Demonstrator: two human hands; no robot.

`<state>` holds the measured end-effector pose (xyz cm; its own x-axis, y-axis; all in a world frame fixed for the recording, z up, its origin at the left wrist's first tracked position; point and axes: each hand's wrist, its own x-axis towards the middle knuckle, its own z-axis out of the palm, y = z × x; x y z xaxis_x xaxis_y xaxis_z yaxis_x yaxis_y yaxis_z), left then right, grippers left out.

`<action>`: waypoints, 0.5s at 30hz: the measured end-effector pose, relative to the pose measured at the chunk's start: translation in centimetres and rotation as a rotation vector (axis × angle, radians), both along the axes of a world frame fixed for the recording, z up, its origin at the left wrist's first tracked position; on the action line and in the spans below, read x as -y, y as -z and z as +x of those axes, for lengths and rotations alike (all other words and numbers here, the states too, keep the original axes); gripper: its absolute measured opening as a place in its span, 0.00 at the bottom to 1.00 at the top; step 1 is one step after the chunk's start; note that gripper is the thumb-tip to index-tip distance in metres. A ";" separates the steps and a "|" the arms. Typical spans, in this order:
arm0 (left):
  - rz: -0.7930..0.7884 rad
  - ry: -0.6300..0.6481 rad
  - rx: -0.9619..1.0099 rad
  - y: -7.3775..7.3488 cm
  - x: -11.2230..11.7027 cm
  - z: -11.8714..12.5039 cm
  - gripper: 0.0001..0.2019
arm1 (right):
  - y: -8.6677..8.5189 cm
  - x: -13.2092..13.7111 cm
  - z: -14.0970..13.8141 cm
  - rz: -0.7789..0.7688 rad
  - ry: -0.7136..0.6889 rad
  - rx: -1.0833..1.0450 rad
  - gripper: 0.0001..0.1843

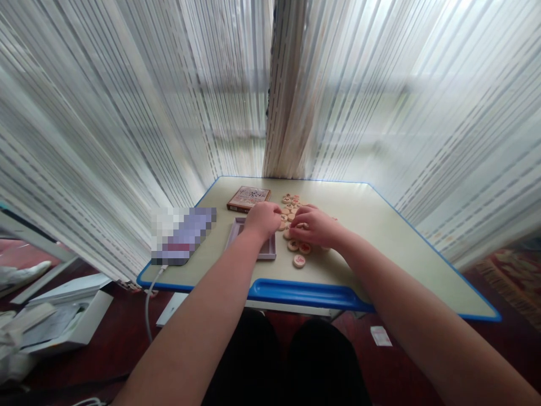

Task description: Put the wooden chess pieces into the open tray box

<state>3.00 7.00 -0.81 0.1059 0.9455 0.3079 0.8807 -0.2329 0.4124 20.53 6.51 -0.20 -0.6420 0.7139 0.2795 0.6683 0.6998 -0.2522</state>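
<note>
Probably for easy reach, the tray (267, 257) sits beside the discs (299, 260). My left fingers (275, 209) and right fingers (301, 217) curl near them; whether gripping, I can't tell.

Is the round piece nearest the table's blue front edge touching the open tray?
Apart. The head view shows tabletop between the round piece and the right side of the open tray.

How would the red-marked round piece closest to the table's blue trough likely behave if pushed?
The round piece is probably stiff, given its thick, pale, wood-like disc shape. Lying flat on the table, it would likely slide rather than roll. Being low and broad, it seems unlikely to tip.
</note>
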 end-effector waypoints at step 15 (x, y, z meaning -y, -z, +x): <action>-0.021 0.109 -0.121 0.2 0.3 0.1 0.11 | 0.7 -0.6 0.1 -0.013 -0.055 -0.022 0.08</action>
